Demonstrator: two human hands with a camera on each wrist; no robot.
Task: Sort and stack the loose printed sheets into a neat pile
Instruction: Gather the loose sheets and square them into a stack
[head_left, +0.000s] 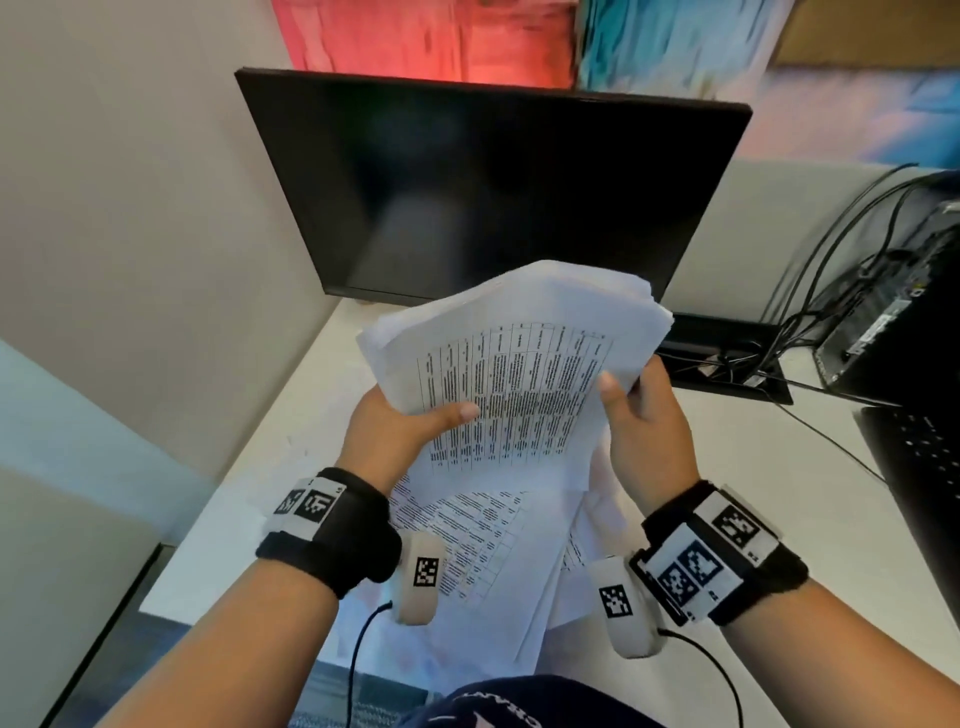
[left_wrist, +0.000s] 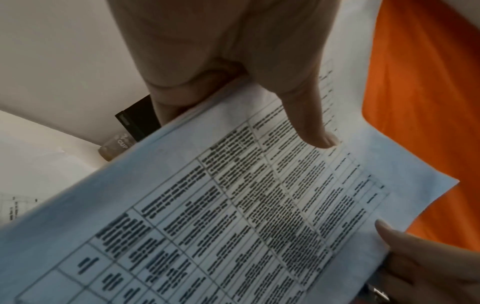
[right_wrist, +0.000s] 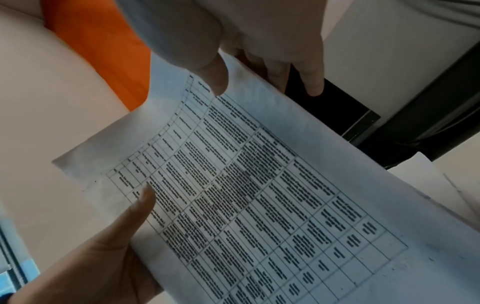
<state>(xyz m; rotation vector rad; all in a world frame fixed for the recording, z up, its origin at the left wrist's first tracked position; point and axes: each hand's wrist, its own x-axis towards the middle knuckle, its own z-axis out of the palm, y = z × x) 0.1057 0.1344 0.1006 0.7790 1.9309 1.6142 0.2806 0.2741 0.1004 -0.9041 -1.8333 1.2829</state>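
A thick stack of printed sheets with tables of text is held tilted above the white desk. My left hand grips its left edge, thumb on the top page and fingers underneath. My right hand grips the right edge the same way. The far edges of the stack are fanned and uneven. Several loose printed sheets lie overlapping on the desk below my wrists. The left wrist view shows my left thumb pressing the top page. The right wrist view shows my right thumb on the page.
A dark monitor stands just behind the stack. Black cables run from a desk slot to a computer case at the right. A black keyboard lies at the right edge. A wall closes the left side.
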